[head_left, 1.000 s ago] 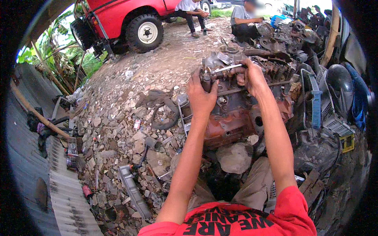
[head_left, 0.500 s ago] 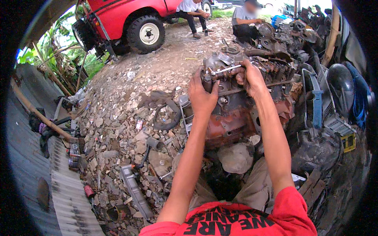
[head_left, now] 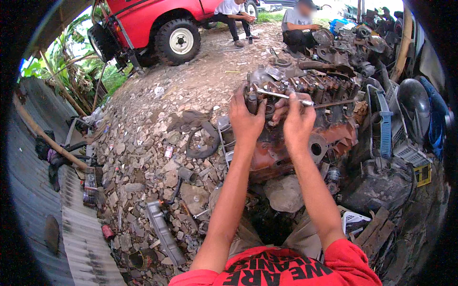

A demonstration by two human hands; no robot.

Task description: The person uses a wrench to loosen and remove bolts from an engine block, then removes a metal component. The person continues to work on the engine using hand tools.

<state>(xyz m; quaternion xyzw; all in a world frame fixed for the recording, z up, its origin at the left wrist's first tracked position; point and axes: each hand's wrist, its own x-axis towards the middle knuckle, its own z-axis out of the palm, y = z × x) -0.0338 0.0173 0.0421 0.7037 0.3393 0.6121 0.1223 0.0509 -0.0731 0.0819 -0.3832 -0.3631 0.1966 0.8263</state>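
Note:
A rusty engine block with a row of rocker parts on top sits in front of me. My left hand grips a dark upright cylindrical part at the block's near left corner. My right hand holds a silver wrench, which lies slanted across the top of the block, its left end by my left fingers. The fingers of my right hand are curled under and around the tool; what exactly their tips touch is hidden.
Two people sit beyond the engine, by a red vehicle and piled parts. Plastic crates stand right. Rubble, a metal pan and corrugated sheeting are left. A large stone lies below the block.
My right hand and forearm have moved down and left, swinging the wrench's right end down toward me. My left hand stays at the same corner, shifted very slightly right.

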